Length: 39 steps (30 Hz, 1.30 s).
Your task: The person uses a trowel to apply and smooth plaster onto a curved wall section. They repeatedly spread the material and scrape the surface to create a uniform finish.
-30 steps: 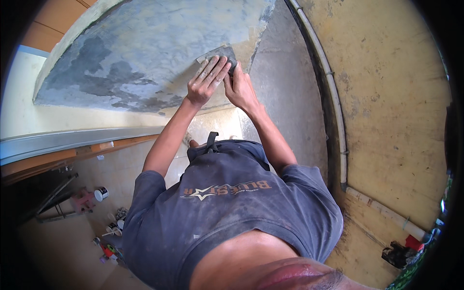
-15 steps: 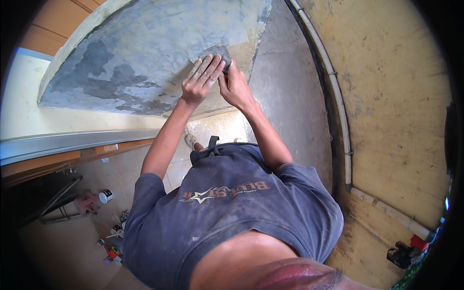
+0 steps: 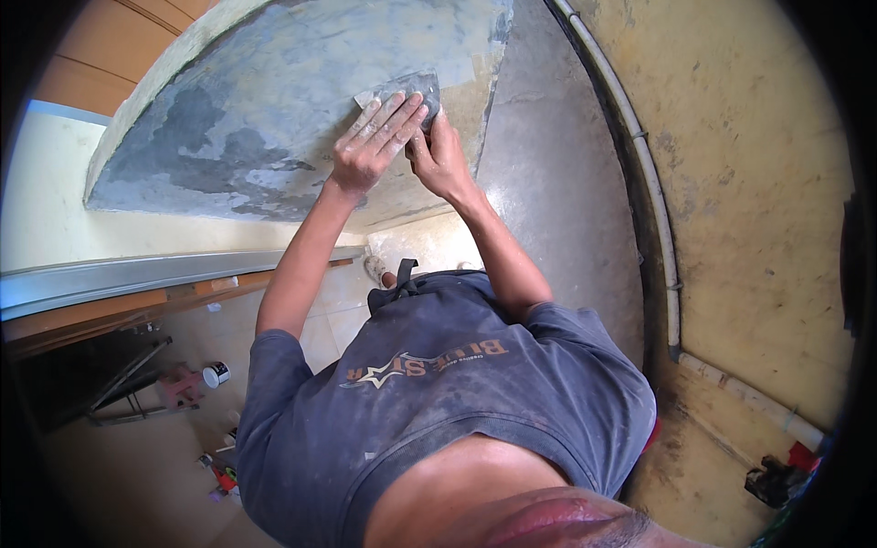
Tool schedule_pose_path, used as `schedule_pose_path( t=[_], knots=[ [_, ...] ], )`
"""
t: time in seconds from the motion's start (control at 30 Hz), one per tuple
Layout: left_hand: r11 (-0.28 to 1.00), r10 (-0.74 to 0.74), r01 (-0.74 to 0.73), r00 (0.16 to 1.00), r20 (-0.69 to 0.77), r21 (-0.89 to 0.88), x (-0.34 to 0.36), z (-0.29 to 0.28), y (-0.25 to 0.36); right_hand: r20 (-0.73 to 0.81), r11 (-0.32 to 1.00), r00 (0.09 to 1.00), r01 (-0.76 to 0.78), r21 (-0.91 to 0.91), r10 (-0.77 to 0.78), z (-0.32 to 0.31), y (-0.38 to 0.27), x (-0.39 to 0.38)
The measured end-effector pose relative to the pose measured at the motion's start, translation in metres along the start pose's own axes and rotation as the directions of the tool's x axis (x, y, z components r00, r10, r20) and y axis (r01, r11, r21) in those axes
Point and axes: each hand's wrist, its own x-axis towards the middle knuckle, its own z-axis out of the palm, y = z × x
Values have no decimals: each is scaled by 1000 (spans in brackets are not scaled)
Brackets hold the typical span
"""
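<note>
A flat, grey, roughly four-cornered scraper (image 3: 421, 86) lies against a broad grey skim-coated surface (image 3: 274, 82) ahead of me. My right hand (image 3: 443, 160) is closed round its lower right side, thumb up along the edge; its handle, if any, is hidden. Stretched out flat, the fingers of my left hand (image 3: 365, 151) press on the scraper's face. White powder covers those fingers. Darker patches mottle the left part of the surface, and a bare tan strip shows near its right edge.
A grey pipe (image 3: 653, 183) runs along the stained yellowish wall (image 3: 749, 164) on the right. At lower left are a white bucket (image 3: 216, 374), a reddish stool (image 3: 180, 388) and scattered tools. A metal-edged ledge (image 3: 183, 272) crosses the left side.
Both hands and the scraper have shifted slightly up the surface, the left hand also a little leftward. My view has tilted slightly.
</note>
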Motion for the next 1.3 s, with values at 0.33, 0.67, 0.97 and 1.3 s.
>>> schedule_pose_path(
  t=[0.33, 0.67, 0.97, 1.3],
  knots=[
    [996, 75, -73, 996, 46, -55, -19, 4, 7, 24, 970, 974, -226, 84, 225, 5, 13, -23],
    [992, 123, -120, 989, 76, -42, 9, 7, 22, -26, 965, 973, -222, 143, 228, -27, -3, -21],
    [996, 80, -82, 994, -75, -26, 29, 36, 39, -83, 966, 983, -176, -188, 163, -60, -15, -5],
    [997, 60, -54, 993, -100, 55, 29, 47, 34, -55, 984, 997, -54, -172, 45, -65, -9, 11]
  ],
)
